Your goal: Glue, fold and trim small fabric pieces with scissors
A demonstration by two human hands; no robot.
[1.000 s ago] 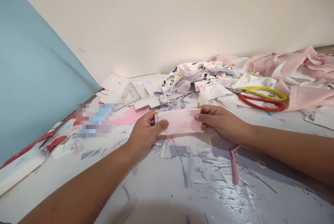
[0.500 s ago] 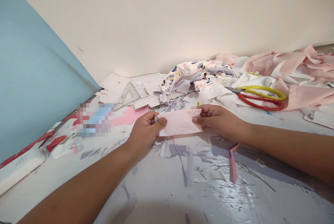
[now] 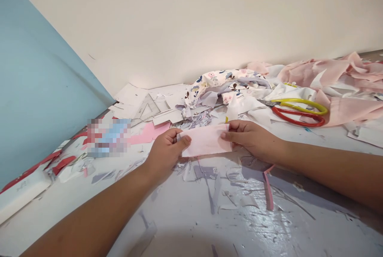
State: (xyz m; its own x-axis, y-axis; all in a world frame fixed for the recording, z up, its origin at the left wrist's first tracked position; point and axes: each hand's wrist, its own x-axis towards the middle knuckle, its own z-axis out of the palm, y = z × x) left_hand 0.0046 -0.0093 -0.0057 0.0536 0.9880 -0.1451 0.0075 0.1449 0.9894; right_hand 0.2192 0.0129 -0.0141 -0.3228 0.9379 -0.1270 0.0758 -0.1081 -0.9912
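Note:
A small pale pink rectangle of fabric (image 3: 206,140) is held just above the white worktop (image 3: 209,221), stretched between both hands. My left hand (image 3: 166,152) pinches its left end, thumb on top and fingers curled behind. My right hand (image 3: 253,138) pinches the right end the same way. Paper and fabric scraps (image 3: 209,173) lie on the worktop right below the piece.
Scissors with one yellow and one red handle (image 3: 299,112) lie behind my right hand on pink cloth (image 3: 344,85). Floral fabric (image 3: 221,83), a clear set square (image 3: 146,109) and white paper pieces lie at the back. A large cream board (image 3: 194,21) leans behind. Red scraps (image 3: 56,161) lie left.
Both hands keep their hold on the pink piece and have shifted only slightly; my left thumb has slid a little toward the left edge.

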